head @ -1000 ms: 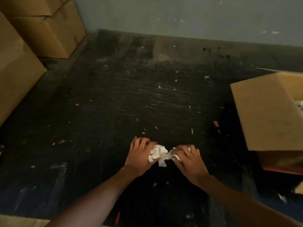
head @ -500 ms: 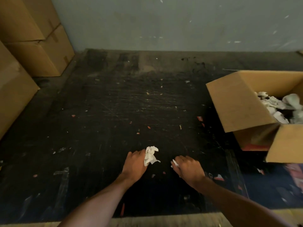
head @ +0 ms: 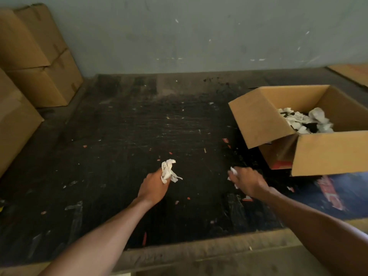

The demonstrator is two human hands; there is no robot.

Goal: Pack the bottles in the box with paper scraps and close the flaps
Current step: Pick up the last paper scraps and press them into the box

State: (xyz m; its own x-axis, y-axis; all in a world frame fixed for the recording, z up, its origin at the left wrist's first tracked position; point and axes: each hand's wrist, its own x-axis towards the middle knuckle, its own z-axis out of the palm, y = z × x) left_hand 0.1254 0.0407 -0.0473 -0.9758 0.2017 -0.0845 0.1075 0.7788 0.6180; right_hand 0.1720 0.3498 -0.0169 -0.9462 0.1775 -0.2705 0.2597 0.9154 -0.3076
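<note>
Clenched around a crumpled wad of white paper scraps [head: 168, 171], the left hand [head: 153, 187] hovers over the dark, littered floor [head: 119, 146], with closed cardboard cartons [head: 39, 62] stacked far to its left by the wall. Just right of it, the right hand [head: 248, 181] grips a smaller bit of white paper [head: 233, 172]. Farther right sits the open cardboard box [head: 264, 118], flaps spread, paper scraps piled inside [head: 302, 121]; no bottle can be made out among them.
</note>
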